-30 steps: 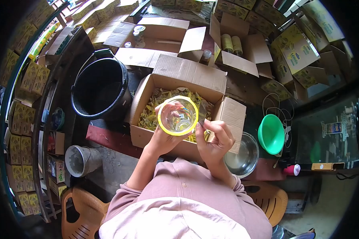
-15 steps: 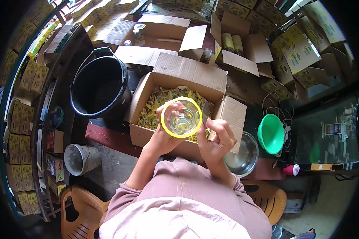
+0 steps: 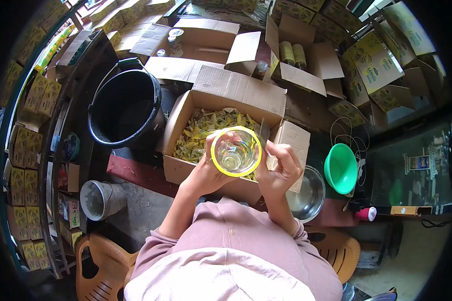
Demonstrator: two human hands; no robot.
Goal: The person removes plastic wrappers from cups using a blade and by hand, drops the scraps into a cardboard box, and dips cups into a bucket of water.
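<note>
A clear cup with a yellow rim (image 3: 236, 152) is tilted so that its open mouth faces me. My left hand (image 3: 206, 168) is wrapped round its left side. On the cup's right, my right hand (image 3: 280, 170) pinches a thin dark blade (image 3: 264, 131) that points up beside the rim. Below both hands stands an open cardboard box (image 3: 241, 95) holding yellow and grey-green scraps (image 3: 188, 138). The lower part of the cup is hidden behind its rim and my fingers.
A black bucket (image 3: 123, 108) stands left of the box, a grey bucket (image 3: 101, 200) below it. On the right are a metal bowl (image 3: 309, 195) and a green bowl (image 3: 341, 168). Open cartons (image 3: 243, 52) stand behind. Orange chairs (image 3: 103, 266) flank me.
The cup has moved right and slightly down in my left hand. My right hand and the blade have shifted slightly right with it.
</note>
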